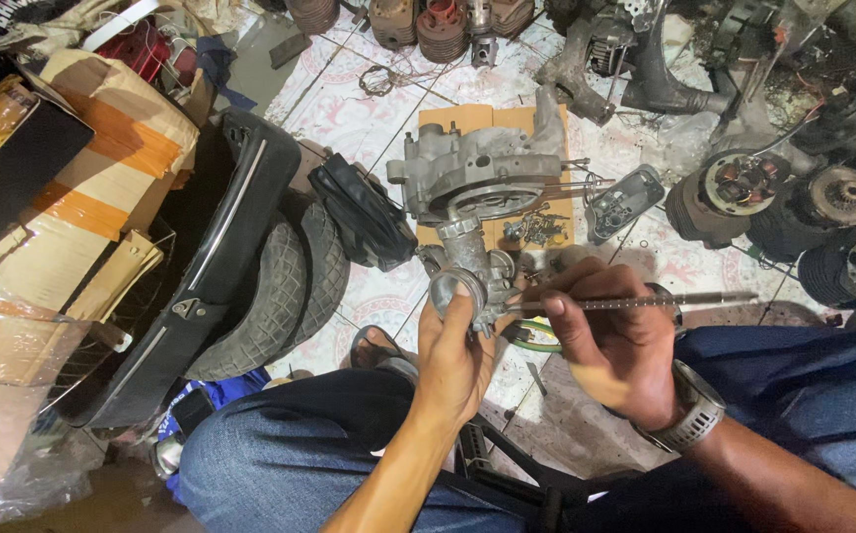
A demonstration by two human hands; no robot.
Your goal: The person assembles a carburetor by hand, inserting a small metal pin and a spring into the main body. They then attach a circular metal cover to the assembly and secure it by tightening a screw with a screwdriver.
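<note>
Between our knees, our left hand [452, 360] grips the grey cast-metal carburettor [467, 271]; our right hand's [610, 345] fingers [558, 308] pinch a thin steel rod [645, 302] at its side. Should the rod slip, small parts could drop onto the tiled floor [349, 109] and scatter.

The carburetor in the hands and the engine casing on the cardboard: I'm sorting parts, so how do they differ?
The carburetor is small and held up in the left hand; the engine casing is far bigger and lies on the cardboard. The carburetor is being worked with a thin tool in the right hand; the casing is untouched. Both are grey metal.
</note>
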